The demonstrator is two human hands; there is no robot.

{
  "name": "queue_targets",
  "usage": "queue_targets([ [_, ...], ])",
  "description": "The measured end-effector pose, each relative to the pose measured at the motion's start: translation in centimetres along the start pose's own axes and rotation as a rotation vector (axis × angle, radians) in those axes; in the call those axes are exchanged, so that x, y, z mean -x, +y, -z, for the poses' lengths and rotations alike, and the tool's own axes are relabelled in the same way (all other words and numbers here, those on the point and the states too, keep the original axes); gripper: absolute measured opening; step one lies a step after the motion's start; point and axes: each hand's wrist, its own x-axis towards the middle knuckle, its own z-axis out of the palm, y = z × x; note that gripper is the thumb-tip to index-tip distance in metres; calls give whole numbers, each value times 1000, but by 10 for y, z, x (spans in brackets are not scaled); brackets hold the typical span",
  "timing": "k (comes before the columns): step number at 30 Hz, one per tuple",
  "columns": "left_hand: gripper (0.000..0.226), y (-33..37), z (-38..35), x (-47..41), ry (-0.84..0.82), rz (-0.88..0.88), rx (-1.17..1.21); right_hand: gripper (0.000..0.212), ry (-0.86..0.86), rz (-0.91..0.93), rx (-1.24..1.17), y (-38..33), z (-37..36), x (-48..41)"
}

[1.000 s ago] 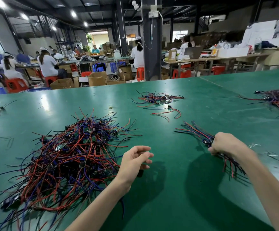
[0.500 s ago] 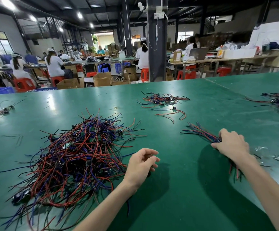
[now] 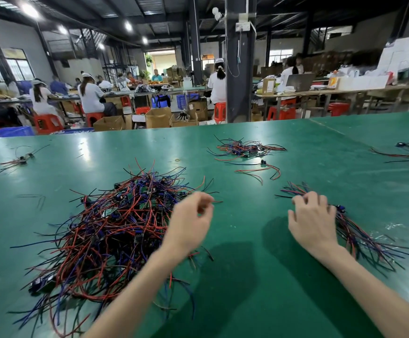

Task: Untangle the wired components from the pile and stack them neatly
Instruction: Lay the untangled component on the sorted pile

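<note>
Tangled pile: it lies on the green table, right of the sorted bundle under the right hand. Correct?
No. The head view shows the tangled pile on the green table, left of the sorted bundle under the right hand.

Wide factory hall here, with bright round ceiling lights (image 3: 29,9) glaring from a dark metal roof. A dark steel pillar (image 3: 239,69) stands dead centre behind the glossy green tabletop (image 3: 101,152). Seated workers in white tops (image 3: 90,93) perch on red plastic stools (image 3: 46,123) along long benches (brown cardboard boxes (image 3: 158,118) crowd the floor), and there's a barred window (image 3: 18,67) at left.
</note>
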Motion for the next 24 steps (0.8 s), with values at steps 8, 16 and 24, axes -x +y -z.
queue_targets([
  [8, 30, -61, 108, -94, 250, 236, -435, 21, -64, 236, -128, -24, -8, 9],
  [16, 31, -89, 71, -135, -169, 104, -891, 27, -156, 279, -117, -25, -7, 8],
  [24, 23, -109, 34, -150, -336, 141, -1213, 26, -224, 307, -174, -25, -5, 4],
])
